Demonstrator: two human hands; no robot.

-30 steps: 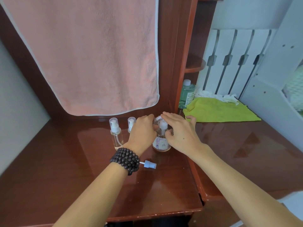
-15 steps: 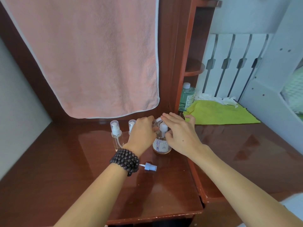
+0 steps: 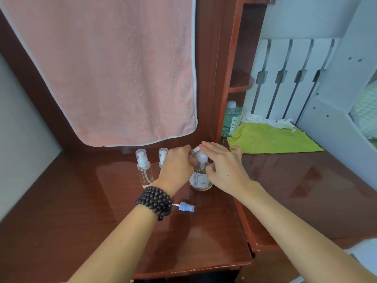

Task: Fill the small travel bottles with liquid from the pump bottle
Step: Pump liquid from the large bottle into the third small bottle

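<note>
My left hand (image 3: 176, 166) holds a small bottle (image 3: 192, 155) tilted at the pump bottle (image 3: 201, 176) spout; right hand (image 3: 223, 166) fingers flat on the pump, ready to press.

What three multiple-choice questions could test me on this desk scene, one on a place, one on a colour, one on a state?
1. Where does the loose spray cap lie?
A. On the green cloth
B. On the desk by the beaded wrist
C. On the shelf

2. What colour is the hanging towel?
A. Pink
B. Blue
C. Yellow

3. What is the right hand doing?
A. Resting flat on the desk
B. Lifting the green bottle
C. Pressing on the pump bottle's head

Answers:
1 B, the cap lies flat on the desk just right of the bracelet.
2 A, its cloth is pink with a pale edge.
3 C, its fingers lie over the pump head while the left hand holds a small open bottle against the spout.
</note>
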